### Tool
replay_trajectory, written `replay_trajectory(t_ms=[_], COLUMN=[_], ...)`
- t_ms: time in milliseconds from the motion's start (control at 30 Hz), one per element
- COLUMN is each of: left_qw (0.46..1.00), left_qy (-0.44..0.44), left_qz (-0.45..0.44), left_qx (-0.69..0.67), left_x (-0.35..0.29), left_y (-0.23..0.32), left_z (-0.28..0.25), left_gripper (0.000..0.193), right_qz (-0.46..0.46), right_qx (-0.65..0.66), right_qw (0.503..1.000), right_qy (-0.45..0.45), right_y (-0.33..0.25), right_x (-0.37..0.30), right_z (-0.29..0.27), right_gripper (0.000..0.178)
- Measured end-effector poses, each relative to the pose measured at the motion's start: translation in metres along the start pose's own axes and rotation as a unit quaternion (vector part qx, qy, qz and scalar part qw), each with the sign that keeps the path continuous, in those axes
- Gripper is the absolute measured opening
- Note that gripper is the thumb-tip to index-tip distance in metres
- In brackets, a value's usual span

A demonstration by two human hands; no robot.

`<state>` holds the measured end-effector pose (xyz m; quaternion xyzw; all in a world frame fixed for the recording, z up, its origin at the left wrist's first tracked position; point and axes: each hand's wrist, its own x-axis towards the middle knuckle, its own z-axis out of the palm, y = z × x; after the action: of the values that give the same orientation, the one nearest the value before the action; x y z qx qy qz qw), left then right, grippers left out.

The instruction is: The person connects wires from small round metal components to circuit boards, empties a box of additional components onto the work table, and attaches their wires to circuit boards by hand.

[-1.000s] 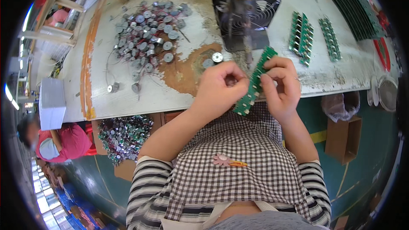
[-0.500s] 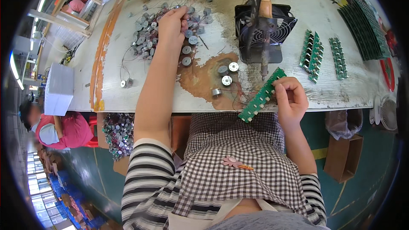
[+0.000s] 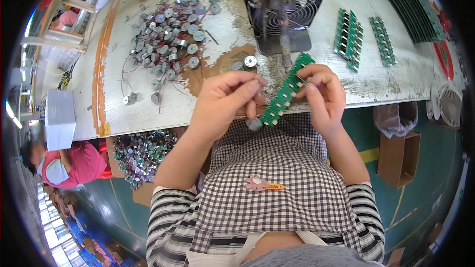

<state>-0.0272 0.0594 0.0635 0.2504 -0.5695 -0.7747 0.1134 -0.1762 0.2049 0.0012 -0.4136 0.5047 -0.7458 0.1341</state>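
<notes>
A long green circuit board (image 3: 284, 96) with small pale parts along it slants above the table's front edge. Thumb and fingers of my right hand (image 3: 324, 96) pinch it by its right side. My left hand (image 3: 225, 101) is closed in a pinch beside the board's left edge. A small round motor (image 3: 254, 124) hangs just below those fingers, near the board's lower end; its thin wires seem to be in the pinch, though the fingers partly hide them. Above the board's upper end, an upright soldering iron (image 3: 285, 44) points downward.
A heap of small wired motors (image 3: 166, 37) covers the table's left part. A black fan (image 3: 297, 12) stands behind the iron. More circuit boards (image 3: 354, 42) lie at right, near a stack of green boards (image 3: 410, 7). A person in pink (image 3: 79, 163) sits at far left.
My left hand has come back from the motor heap to the board, and a motor now hangs below it. My right hand still holds the board. The whole view has shifted somewhat.
</notes>
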Motion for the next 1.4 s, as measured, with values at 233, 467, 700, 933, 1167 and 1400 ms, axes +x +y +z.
replay_trajectory(t_ms=[233, 467, 700, 933, 1167, 1400], left_qw=[0.999, 0.977, 0.994, 0.990, 0.982, 0.987], left_qy=[-0.001, 0.061, 0.057, 0.075, 0.095, 0.034], left_qz=[-0.011, 0.102, 0.054, 0.087, 0.116, 0.122], left_qx=[0.032, 0.178, 0.079, 0.080, 0.113, 0.103], left_x=[0.014, 0.015, 0.018, 0.025, 0.021, 0.019], left_y=[-0.020, -0.033, -0.026, -0.022, -0.026, -0.026], left_z=[0.016, 0.024, 0.029, 0.036, 0.036, 0.028], left_gripper=[0.015, 0.015, 0.013, 0.012, 0.008, 0.007], right_qz=[-0.060, -0.079, -0.115, -0.126, -0.095, -0.107], right_qx=[-0.163, -0.145, -0.207, -0.263, -0.211, -0.179], right_qw=[0.984, 0.986, 0.969, 0.954, 0.972, 0.977], right_qy=[-0.043, -0.037, -0.067, -0.070, -0.050, -0.053], right_y=[-0.006, -0.009, -0.016, -0.019, -0.018, -0.015], right_x=[-0.001, 0.002, 0.010, 0.017, 0.010, 0.003], right_z=[-0.001, -0.001, 0.001, 0.002, 0.006, 0.003], right_gripper=[0.011, 0.010, 0.011, 0.012, 0.013, 0.011])
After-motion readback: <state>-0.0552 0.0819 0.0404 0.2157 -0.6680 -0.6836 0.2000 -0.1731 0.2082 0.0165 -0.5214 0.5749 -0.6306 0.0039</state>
